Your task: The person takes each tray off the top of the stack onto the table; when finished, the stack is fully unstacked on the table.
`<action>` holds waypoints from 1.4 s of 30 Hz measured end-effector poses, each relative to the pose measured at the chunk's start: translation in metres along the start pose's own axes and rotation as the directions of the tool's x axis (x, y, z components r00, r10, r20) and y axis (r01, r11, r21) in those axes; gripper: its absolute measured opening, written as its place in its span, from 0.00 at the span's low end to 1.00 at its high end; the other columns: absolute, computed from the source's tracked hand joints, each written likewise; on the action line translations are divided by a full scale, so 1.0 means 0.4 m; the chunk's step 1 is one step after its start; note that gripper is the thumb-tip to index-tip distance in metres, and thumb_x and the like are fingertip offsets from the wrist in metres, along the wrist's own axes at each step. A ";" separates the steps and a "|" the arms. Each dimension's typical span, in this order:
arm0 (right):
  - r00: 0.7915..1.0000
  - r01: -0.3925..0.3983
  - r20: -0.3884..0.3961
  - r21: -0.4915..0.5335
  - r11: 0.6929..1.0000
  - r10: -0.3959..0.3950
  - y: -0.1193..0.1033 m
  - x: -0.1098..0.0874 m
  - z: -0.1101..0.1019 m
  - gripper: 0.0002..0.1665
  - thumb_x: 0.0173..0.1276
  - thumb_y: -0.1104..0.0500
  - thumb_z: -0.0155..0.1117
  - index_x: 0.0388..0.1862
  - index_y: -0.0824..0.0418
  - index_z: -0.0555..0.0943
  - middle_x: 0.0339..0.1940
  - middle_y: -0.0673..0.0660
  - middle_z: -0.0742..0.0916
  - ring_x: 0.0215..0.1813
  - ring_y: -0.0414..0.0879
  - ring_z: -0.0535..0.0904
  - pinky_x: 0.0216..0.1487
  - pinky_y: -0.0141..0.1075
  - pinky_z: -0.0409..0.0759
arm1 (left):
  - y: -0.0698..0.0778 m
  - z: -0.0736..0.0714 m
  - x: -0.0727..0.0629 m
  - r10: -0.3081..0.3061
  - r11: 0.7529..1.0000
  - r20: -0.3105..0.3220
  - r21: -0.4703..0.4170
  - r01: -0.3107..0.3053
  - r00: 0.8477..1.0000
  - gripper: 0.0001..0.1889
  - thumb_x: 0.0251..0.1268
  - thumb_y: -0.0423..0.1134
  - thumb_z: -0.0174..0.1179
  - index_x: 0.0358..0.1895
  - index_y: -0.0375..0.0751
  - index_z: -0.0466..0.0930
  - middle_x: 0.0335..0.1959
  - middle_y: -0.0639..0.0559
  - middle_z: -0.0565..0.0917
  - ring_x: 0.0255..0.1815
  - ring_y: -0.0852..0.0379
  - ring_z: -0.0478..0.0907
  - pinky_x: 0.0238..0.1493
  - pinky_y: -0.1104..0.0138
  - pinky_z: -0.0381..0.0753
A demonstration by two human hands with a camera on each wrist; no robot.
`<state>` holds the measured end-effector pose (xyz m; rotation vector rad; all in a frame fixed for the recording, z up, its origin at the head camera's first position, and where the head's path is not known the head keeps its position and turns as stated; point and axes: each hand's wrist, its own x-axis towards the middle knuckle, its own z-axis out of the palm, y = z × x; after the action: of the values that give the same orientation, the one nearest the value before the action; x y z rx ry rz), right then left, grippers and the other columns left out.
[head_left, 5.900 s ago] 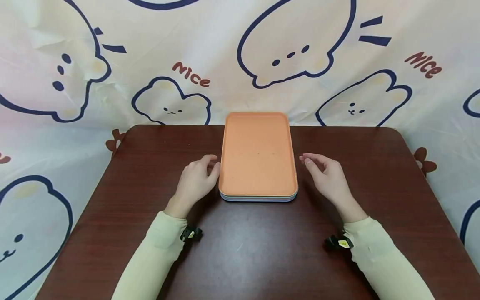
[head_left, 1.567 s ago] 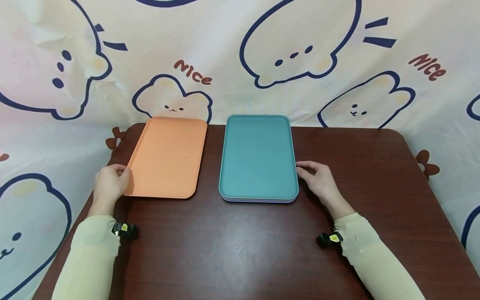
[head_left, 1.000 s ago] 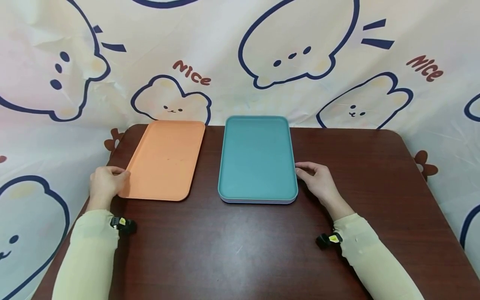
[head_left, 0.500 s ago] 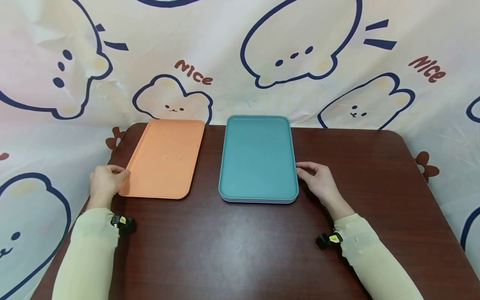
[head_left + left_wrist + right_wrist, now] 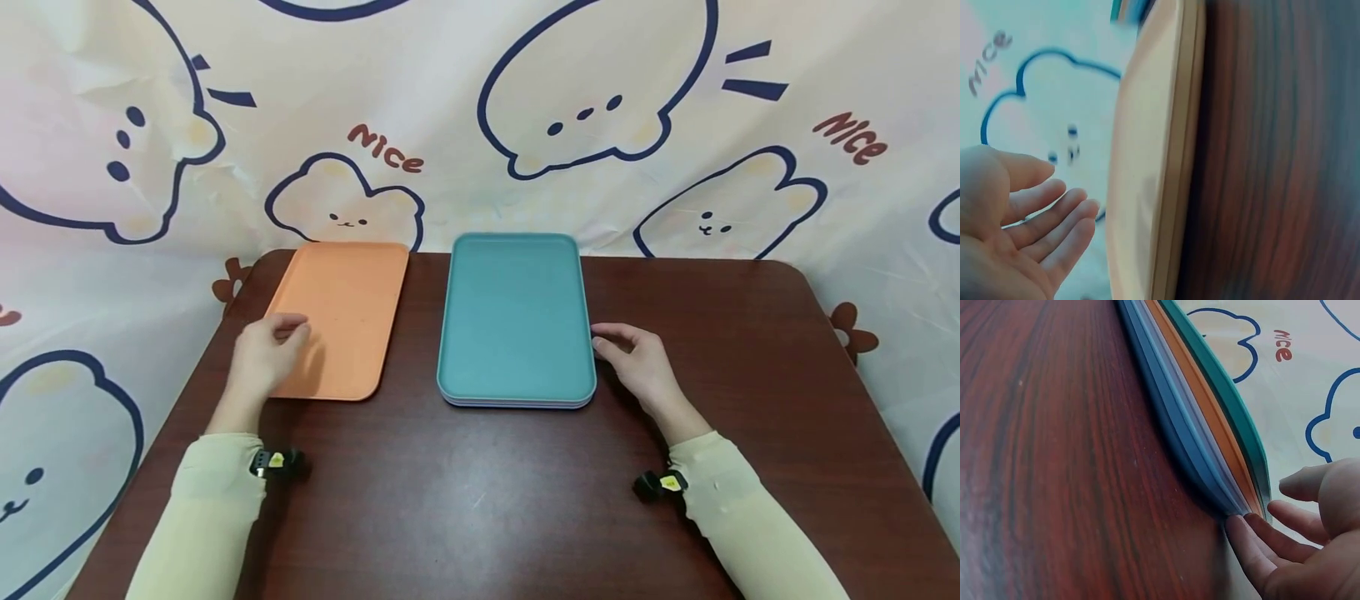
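Observation:
An orange tray [image 5: 352,308] lies flat at the left of the table. Over its left part hovers my left hand [image 5: 266,354], fingers loosely bent and holding nothing; the left wrist view shows a gap between the fingers and the tray. A teal tray [image 5: 517,317] tops a stack in the middle. My right hand [image 5: 637,362] is at the stack's right side. In the right wrist view, its fingertips touch the edges of the stacked trays, while the thumb [image 5: 1304,482] stands apart from the teal rim. Below the teal tray show orange, lavender and blue edges.
The dark brown wooden table [image 5: 450,500] carries both the single tray and the stack. A pale cloth [image 5: 450,83] with cartoon outlines hangs behind and at the sides. Each wrist wears a small black camera [image 5: 281,462].
The orange tray went from the top of the stack to the left, baring the teal one. My left hand has just let go and moved rightward above it. My right hand stays by the stack.

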<state>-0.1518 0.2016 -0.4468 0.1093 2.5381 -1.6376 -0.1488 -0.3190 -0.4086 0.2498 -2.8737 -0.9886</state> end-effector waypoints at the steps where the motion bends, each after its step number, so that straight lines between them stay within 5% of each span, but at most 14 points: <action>1: 1.000 0.000 0.001 0.009 1.000 0.000 -0.001 -0.001 -0.001 0.22 0.83 0.56 0.63 0.69 0.63 0.84 0.69 0.65 0.86 0.65 0.52 0.86 0.52 0.18 0.79 | 0.012 0.010 -0.004 0.020 0.999 0.015 -0.026 -0.020 1.000 0.23 0.86 0.43 0.53 0.68 0.28 0.80 0.64 0.26 0.84 0.64 0.30 0.82 0.64 0.40 0.82; 9: 1.000 0.024 -0.012 0.057 0.998 -0.024 -0.006 -0.008 -0.012 0.21 0.82 0.57 0.64 0.68 0.65 0.84 0.67 0.66 0.87 0.55 0.41 0.90 0.53 0.18 0.82 | 0.105 0.099 -0.021 0.151 0.971 0.123 -0.205 -0.124 0.981 0.21 0.85 0.39 0.55 0.67 0.26 0.80 0.64 0.28 0.85 0.66 0.32 0.83 0.67 0.43 0.82; 17: 1.000 0.013 -0.014 0.077 0.997 -0.012 -0.004 -0.008 -0.013 0.23 0.82 0.57 0.64 0.70 0.65 0.82 0.69 0.66 0.86 0.52 0.30 0.86 0.53 0.18 0.82 | 0.188 0.194 -0.036 0.175 0.938 0.292 -0.339 -0.070 0.940 0.27 0.84 0.43 0.58 0.75 0.30 0.72 0.72 0.31 0.79 0.74 0.34 0.78 0.76 0.40 0.76; 24: 1.000 -0.027 0.017 0.083 0.996 0.026 -0.012 -0.012 -0.011 0.27 0.82 0.55 0.65 0.74 0.64 0.79 0.70 0.67 0.85 0.52 0.28 0.84 0.53 0.18 0.80 | 0.244 0.262 -0.047 0.216 0.890 0.361 -0.455 -0.031 0.907 0.32 0.81 0.38 0.61 0.80 0.27 0.64 0.78 0.29 0.72 0.79 0.33 0.73 0.80 0.43 0.73; 36: 0.998 0.045 0.032 0.072 0.996 -0.047 0.002 -0.009 0.011 0.26 0.79 0.62 0.66 0.72 0.69 0.80 0.67 0.72 0.86 0.51 0.28 0.84 0.51 0.19 0.82 | 0.263 0.299 -0.047 0.216 0.889 0.343 -0.455 -0.039 0.914 0.31 0.78 0.29 0.58 0.81 0.27 0.64 0.76 0.28 0.74 0.76 0.32 0.76 0.76 0.44 0.78; 42: 0.998 0.068 0.001 0.056 0.996 -0.068 0.003 -0.009 0.025 0.25 0.77 0.64 0.67 0.71 0.68 0.82 0.66 0.70 0.87 0.60 0.45 0.86 0.50 0.19 0.82 | 0.261 0.293 -0.050 0.210 0.903 0.341 -0.426 -0.048 0.916 0.32 0.78 0.30 0.58 0.81 0.29 0.64 0.76 0.29 0.75 0.76 0.33 0.76 0.76 0.44 0.79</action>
<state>-0.1475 0.1930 -0.4517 0.0256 2.5214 -1.7329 -0.1587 -0.1635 -0.4370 -0.1935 -2.8424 -1.7426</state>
